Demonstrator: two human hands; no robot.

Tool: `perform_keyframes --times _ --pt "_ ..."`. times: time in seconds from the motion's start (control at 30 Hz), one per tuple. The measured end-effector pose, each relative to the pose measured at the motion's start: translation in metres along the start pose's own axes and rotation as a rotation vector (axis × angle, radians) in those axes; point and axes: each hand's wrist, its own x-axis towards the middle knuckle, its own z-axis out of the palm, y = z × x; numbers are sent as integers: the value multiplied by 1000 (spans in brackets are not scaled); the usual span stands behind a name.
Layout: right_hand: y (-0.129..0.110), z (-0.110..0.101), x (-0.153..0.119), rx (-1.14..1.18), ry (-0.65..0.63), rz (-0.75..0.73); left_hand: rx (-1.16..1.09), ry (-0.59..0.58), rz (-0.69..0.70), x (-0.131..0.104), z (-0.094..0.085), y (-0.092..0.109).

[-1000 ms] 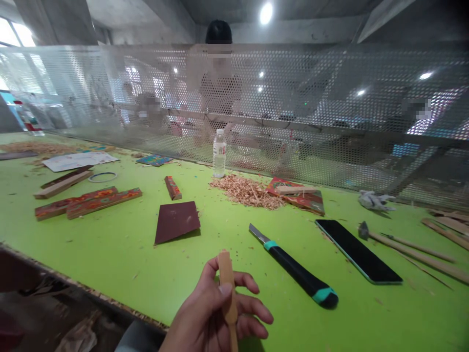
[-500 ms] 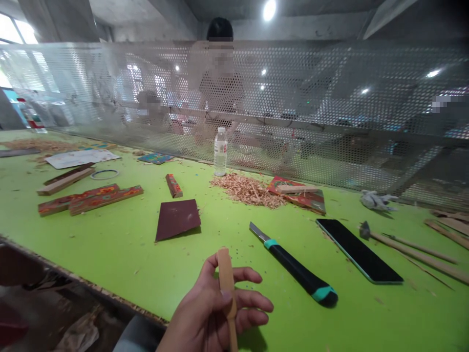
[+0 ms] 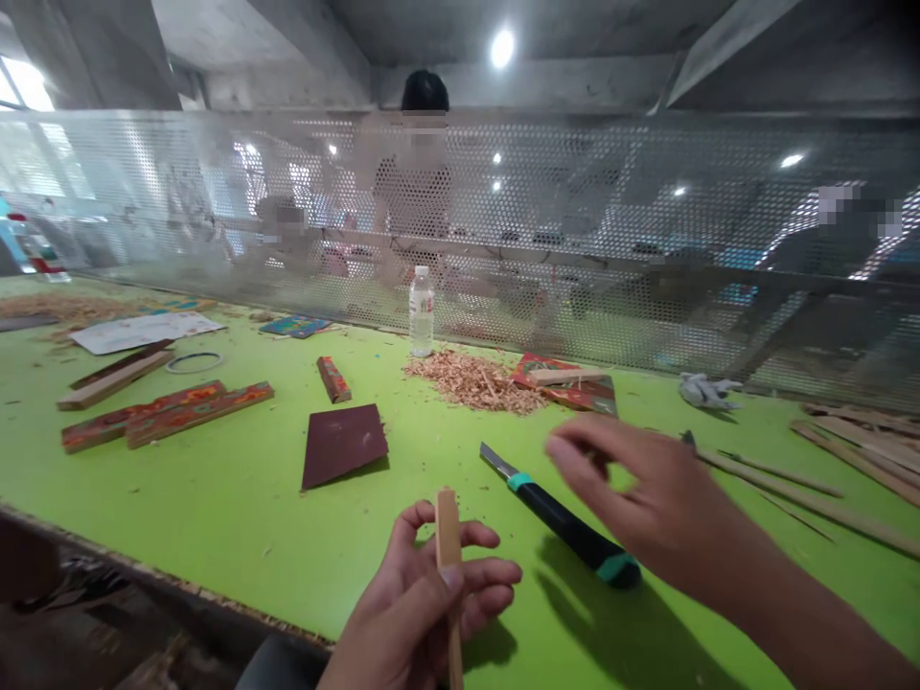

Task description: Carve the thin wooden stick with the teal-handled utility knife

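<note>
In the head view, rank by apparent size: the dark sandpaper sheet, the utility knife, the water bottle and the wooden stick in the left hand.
Largest to smallest:
1. utility knife, though the right hand covers part of it
2. sandpaper sheet
3. wooden stick and water bottle: unsure, as the stick in the left hand is nearer and runs out of frame.

Bright, even light falls from a round ceiling lamp (image 3: 502, 47) and a window (image 3: 25, 86) at the far left, both blown out to white. Small lamp reflections glare off the perforated screen (image 3: 647, 220). The right hand (image 3: 639, 498) is motion-blurred (shadow soft beneath it). Wide-angle bending shows toward the picture's edges.
</note>
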Motion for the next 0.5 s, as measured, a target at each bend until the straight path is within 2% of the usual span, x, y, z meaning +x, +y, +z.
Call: perform_keyframes --times 0.13,0.27,0.5 --pt "13 35 15 -85 -112 -26 2 -28 -9 2 -3 0" --pt "23 62 9 -110 -150 42 -18 -66 -40 1 -7 2" --pt "23 63 7 -93 -196 115 -84 -110 -72 -4 -8 8"
